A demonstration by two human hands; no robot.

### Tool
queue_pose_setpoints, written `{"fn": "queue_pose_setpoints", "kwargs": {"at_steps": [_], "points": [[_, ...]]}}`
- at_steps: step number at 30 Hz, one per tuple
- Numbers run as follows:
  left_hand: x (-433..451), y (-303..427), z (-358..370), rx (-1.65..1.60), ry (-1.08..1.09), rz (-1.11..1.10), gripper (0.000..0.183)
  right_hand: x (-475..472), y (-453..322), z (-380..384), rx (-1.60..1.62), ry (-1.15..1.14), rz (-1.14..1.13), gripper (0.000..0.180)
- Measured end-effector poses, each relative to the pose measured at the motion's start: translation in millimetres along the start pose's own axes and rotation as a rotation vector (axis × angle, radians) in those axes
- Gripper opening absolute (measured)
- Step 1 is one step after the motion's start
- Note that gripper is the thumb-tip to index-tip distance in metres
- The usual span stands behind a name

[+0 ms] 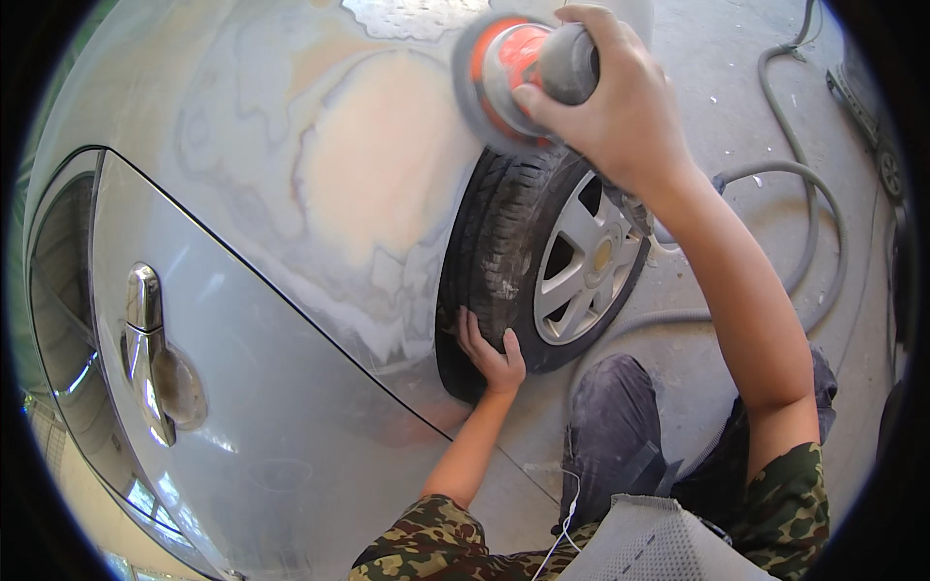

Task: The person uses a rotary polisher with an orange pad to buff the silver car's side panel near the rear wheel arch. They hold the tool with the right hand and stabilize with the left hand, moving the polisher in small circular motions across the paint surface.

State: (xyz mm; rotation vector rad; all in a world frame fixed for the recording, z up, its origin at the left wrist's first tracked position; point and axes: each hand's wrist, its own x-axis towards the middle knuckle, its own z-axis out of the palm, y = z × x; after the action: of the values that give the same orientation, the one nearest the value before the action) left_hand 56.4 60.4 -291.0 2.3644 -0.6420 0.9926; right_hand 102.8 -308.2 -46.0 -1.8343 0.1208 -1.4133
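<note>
My right hand (625,102) grips the dark rounded top of an orange and grey orbital sander (519,65), its thumb wrapped around the near side. The sander's blurred pad is at the car's rear fender (378,160), just above the wheel arch; whether it presses on the panel is hard to tell. Sanded paint layers ring a pale beige patch of filler on that fender. My left hand (494,356) rests with spread fingers against the tyre (501,240), low at the wheel arch edge, and holds nothing.
A grey hose (814,210) loops over the concrete floor (712,87) to the right. Left of the fender is the silver car door (276,436) with a chrome handle (149,348). A white cable (574,501) hangs before my body. Something dark with a small wheel (890,171) stands far right.
</note>
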Motion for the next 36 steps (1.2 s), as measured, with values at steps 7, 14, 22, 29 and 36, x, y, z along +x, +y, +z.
{"fn": "queue_pose_setpoints", "kwargs": {"at_steps": [7, 14, 22, 29, 36], "points": [[-2, 0, -1, 0.001, 0.005, -0.005, 0.076, -21, -30, -1, 0.088, -0.097, -0.114, 0.067], [-1, -1, 0, 0.009, 0.014, 0.011, 0.076, -2, -7, -5, -0.023, -0.043, -0.024, 0.07], [0, 0, 0, 0.012, 0.011, 0.01, 0.076, -24, -27, -4, 0.065, -0.088, -0.1, 0.071], [1, 1, 3, -0.004, 0.021, 0.008, 0.076, 1, -3, -2, -0.019, 0.003, 0.036, 0.073], [-1, 3, -1, 0.001, -0.009, -0.009, 0.075, -28, -56, 2, 0.151, -0.12, -0.124, 0.068]]}}
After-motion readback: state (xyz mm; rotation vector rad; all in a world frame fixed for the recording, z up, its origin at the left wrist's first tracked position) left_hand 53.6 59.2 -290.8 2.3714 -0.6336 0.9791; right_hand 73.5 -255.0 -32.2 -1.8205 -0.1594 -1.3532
